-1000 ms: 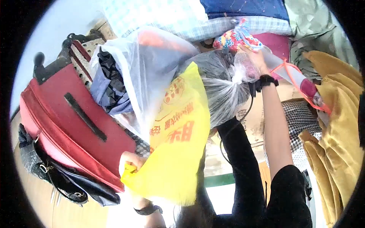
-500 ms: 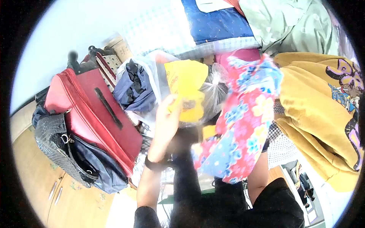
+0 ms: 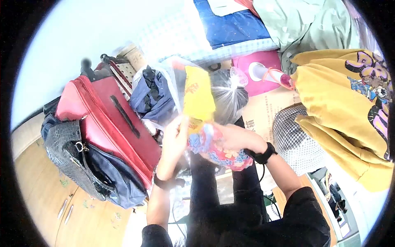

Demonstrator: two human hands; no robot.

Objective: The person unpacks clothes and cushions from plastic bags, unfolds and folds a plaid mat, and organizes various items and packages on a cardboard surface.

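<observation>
My left hand is closed on the edge of a yellow plastic bag, which hangs upright in front of it. Fingers wrapped round a bunched floral cloth, pink and blue, my right hand is close beside the bag's lower end. Blur hides whether the cloth is inside the bag. Just behind is a knotted clear bag with dark contents. A larger clear bag holding blue-grey cloth lies to the left.
A red suitcase and a black handbag are on the left. On the right lie a mustard garment and a houndstooth cloth. A cardboard box and a pink item are behind my hands.
The floral cloth came from the back toward me, was spread out, and is now bunched up beside the yellow bag. My right hand has moved left, toward my left hand.
</observation>
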